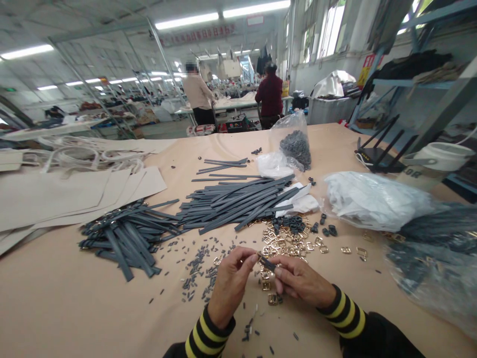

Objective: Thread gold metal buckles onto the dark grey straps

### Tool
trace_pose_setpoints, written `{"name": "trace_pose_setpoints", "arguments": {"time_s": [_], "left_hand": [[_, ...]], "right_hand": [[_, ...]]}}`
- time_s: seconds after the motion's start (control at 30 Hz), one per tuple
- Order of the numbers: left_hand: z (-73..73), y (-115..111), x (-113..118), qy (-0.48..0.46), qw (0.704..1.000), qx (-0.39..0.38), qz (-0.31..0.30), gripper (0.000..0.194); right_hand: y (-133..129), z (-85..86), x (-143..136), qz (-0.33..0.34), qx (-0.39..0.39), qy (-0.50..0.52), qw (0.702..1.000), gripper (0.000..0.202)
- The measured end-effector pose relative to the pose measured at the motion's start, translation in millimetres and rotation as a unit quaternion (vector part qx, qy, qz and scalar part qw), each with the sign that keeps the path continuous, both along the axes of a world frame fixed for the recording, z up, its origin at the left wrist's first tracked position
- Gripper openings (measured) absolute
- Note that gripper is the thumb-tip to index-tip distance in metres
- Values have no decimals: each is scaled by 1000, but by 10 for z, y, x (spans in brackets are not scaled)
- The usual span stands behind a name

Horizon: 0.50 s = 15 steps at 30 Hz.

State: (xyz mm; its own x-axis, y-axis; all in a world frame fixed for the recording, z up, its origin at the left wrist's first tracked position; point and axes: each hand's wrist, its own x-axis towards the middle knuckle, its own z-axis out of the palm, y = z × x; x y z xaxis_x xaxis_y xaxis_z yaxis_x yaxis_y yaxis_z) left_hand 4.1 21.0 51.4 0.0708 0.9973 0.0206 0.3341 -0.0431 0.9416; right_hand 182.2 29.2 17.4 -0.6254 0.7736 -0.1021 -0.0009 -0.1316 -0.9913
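Note:
Between my hands is a short dark grey strap piece with a bit of gold metal at its left end. My right hand is closed on the strap's right part. The thumb and forefinger of my left hand pinch its left end; the fingertips hide exactly what they grip. Gold buckles lie loose just beyond my hands, and a gold buckle lies below them. Small dark pieces are scattered left of my left hand. Dark loops are heaped on the buckles.
Long grey straps lie in a pile ahead, with straps bearing buckles to the left. Beige panels cover the left side. A clear bag of dark pieces stands behind; a white plastic bag and a router are right.

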Motion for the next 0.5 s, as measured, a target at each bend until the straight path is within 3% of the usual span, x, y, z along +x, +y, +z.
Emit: {"name": "trace_pose_setpoints", "arguments": {"time_s": [0.1, 0.2, 0.3, 0.4, 0.5], "left_hand": [[-17, 23, -60, -62, 997, -35, 26, 17], [-27, 21, -78, -181, 978, -100, 11, 15], [-33, -4, -54, -335, 920, -200, -38, 13], [-67, -59, 11, -425, 856, -282, -85, 13], [-141, -130, 113, -446, 833, -314, -89, 13]], "right_hand": [[5, 11, 28, 16, -16, 23, 999, 35], [16, 20, 61, 39, -19, 31, 999, 35], [23, 43, 90, 66, -12, 28, 997, 35], [15, 68, 107, 83, 9, 15, 996, 35], [-3, 67, 105, 75, 46, 0, 996, 32]]}}
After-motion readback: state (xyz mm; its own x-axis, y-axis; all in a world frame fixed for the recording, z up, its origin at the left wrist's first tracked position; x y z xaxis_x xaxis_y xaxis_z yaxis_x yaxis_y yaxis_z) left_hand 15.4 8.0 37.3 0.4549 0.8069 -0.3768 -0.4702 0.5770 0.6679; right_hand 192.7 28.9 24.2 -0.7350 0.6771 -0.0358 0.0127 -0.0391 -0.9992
